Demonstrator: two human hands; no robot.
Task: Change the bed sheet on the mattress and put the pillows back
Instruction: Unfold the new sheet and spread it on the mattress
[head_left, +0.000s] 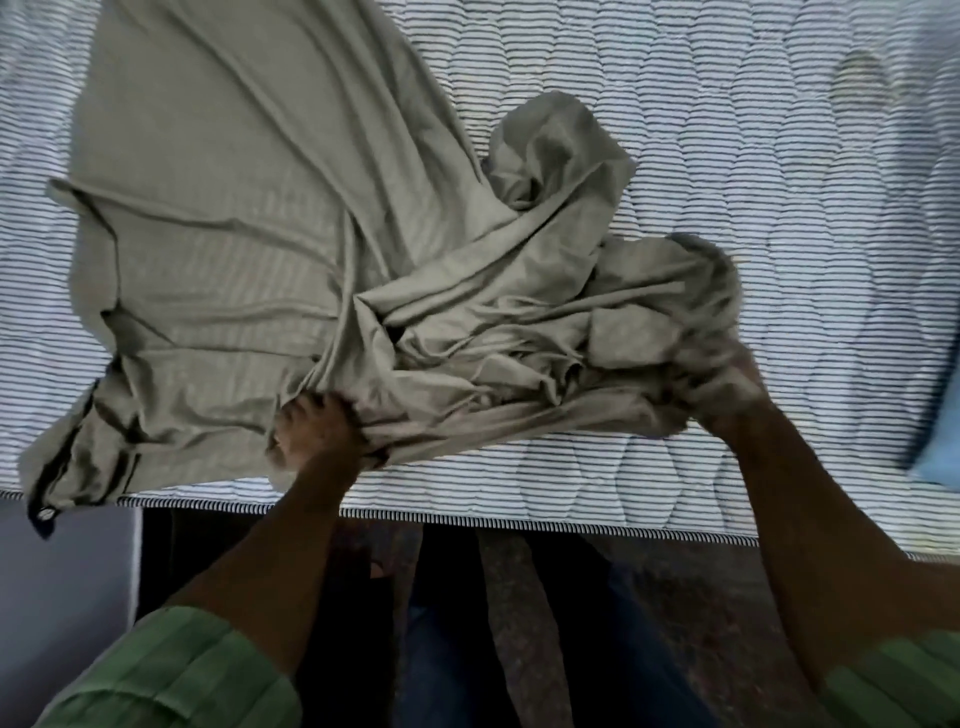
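Across the bare striped mattress (727, 130) the grey-green sheet (234, 208) lies bunched from ten o'clock to centre; left hand (317, 426) clutches a gather at six o'clock. Right hand (727, 379), at four o'clock, is blurred, seemingly bunching cloth, probably to shake it open.

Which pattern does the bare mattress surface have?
The mattress has thin dark stripes on white, with wavy quilting; the head view shows it.

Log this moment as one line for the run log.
stage: sheet handling | left hand: grips sheet | right hand: grips bunched sheet, blurred | mattress: mostly bare | pillows: not placed
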